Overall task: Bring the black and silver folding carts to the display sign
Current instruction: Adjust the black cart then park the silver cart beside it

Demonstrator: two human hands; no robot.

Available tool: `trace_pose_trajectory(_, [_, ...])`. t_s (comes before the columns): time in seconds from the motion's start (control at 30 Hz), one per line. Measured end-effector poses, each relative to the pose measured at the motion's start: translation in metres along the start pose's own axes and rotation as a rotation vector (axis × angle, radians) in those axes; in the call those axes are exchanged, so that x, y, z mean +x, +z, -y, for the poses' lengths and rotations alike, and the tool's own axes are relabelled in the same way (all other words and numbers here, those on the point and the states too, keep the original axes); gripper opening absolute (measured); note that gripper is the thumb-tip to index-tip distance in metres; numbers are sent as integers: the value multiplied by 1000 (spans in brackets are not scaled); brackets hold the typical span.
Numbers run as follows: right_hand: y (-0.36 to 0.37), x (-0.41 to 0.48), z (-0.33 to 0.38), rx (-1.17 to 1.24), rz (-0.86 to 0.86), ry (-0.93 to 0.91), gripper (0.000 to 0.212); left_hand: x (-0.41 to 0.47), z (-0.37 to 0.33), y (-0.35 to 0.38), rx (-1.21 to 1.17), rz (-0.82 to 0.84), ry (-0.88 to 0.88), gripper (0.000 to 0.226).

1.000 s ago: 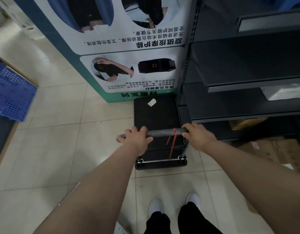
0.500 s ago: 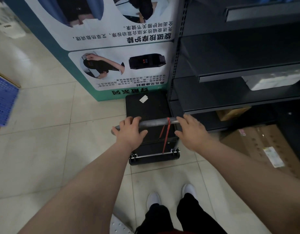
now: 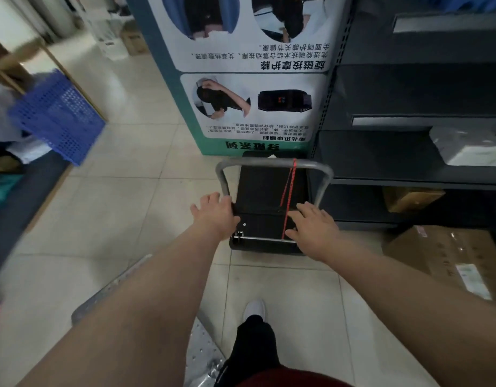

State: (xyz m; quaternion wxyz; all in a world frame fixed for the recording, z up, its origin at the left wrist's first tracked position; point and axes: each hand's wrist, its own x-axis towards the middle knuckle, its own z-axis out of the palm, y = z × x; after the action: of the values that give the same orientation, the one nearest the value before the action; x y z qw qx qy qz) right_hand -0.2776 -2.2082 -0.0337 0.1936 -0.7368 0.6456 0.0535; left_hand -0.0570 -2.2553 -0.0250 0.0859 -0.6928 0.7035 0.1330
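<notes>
The black folding cart [image 3: 269,191] stands on the floor with its far end against the foot of the display sign [image 3: 255,79]. Its grey handle bar [image 3: 274,162] leans away from me toward the sign, with a red cord [image 3: 290,188] hanging from it. My left hand [image 3: 216,215] hovers by the handle's left post, fingers spread, holding nothing. My right hand [image 3: 315,227] is over the cart's near right corner, fingers apart too. A silver dotted metal plate [image 3: 202,350] lies on the floor by my feet, partly hidden by my left arm.
Dark metal shelving [image 3: 408,152] stands tight along the cart's right side. Cardboard boxes [image 3: 450,255] sit on the floor at the right. A blue perforated crate [image 3: 57,115] is at the left, with open tiled floor [image 3: 124,213] between it and the cart.
Both hands have let go of the handle bar and dropped toward the cart's near end. The handle has swung forward toward the sign.
</notes>
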Motion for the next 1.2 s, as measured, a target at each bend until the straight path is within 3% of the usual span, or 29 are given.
trace_pose_trajectory(0.3, [39,-123,44,-96,119,-259,53,-189,21,40,-9,109,-157,63])
trace_pose_trajectory(0.5, [71,-166,123,-178,65,-504,49,-285,90,50,-52,163,-371,64])
trace_pose_trajectory(0.67, [107,-202,185,-234,171,-622,47,-363,142,78,-145,200,-467,64])
trace_pose_trajectory(0.87, [153,-244,278,-161,215,-692,49,-452,217,118,-269,259,-535,67])
trace_pose_trajectory(1.0, [187,-273,328,-180,246,-674,47,-505,269,151,-271,313,-580,40])
trace_pose_trajectory(1.1, [201,-280,340,-261,226,-616,42,-526,291,168,-399,239,-562,24])
trace_pose_trajectory(1.2, [201,-279,337,-206,228,-521,47,-530,299,173,-372,181,-468,28])
